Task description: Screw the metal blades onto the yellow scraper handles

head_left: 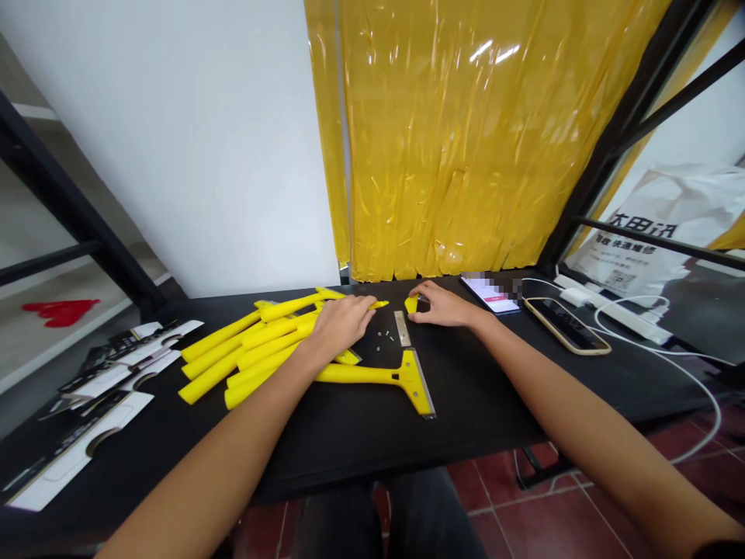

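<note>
My left hand (346, 322) is closed over the right end of a pile of yellow scrapers (273, 341). A narrow yellow scraper-handle end (381, 304) sticks out past its fingertips; the rest of that handle is hidden. Between thumb and fingers, my right hand (439, 304) pinches a small yellow scraper head piece (411, 304). Between the hands, a flat metal blade (402, 328) lies on the black table, with several small screws (385, 337) to its left. Nearer me rests a whole yellow scraper (414, 383), its blade edge facing right.
Black-and-white cardboard sleeves (98, 435) are spread at the left. Two phones, one with a lit screen (490, 295) and one in a tan case (567, 326), lie at the right beside a white power strip (617, 310) with cables. A yellow plastic curtain (466, 140) hangs behind.
</note>
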`<state>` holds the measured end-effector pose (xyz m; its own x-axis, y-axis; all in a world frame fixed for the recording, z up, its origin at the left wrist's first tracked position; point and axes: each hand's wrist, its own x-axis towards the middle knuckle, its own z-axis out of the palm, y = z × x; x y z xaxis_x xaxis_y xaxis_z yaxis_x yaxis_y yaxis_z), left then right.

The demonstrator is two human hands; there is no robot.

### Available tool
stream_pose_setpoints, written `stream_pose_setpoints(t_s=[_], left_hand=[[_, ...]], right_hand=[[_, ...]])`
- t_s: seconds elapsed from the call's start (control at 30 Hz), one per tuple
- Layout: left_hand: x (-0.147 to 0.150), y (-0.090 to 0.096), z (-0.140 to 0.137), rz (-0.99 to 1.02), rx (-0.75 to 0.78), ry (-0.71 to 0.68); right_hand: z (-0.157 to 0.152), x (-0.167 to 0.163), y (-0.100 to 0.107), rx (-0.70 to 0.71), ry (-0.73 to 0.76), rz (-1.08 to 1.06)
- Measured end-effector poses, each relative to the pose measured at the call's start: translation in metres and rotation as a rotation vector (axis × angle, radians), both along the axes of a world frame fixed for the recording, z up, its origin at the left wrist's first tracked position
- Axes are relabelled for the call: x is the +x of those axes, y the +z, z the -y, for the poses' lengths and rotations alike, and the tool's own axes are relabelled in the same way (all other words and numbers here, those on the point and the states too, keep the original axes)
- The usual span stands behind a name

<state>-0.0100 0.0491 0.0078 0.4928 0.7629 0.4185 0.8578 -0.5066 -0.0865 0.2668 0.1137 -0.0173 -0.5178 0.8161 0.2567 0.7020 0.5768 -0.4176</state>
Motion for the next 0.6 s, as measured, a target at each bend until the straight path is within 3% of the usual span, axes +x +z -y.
stream_pose_setpoints(t_s=[0.17,0.27,0.33,0.47,0.6], left_hand=[[-0.005,0.019,0.003,0.079,0.019,-0.009],[-0.008,0.031,0.004,0.301,0.009,-0.01],[-0.008,0.035,0.003,0.572,-0.147,0.0],[-0.004,0.036,0.001,1.061,-0.668,-0.007],[-0.002,0.031,-0.002,1.258,-0.846,0.04]], right_hand=[[-0.006,0.008,-0.005,-0.038,0.047,0.071],[-0.006,0.01,-0.003,-0.035,0.066,0.107],[-0.005,0.01,-0.001,-0.04,0.052,0.141],[-0.002,0.009,0.002,-0.038,0.024,0.164],[-0.003,0.008,0.005,-0.025,0.014,0.15]])
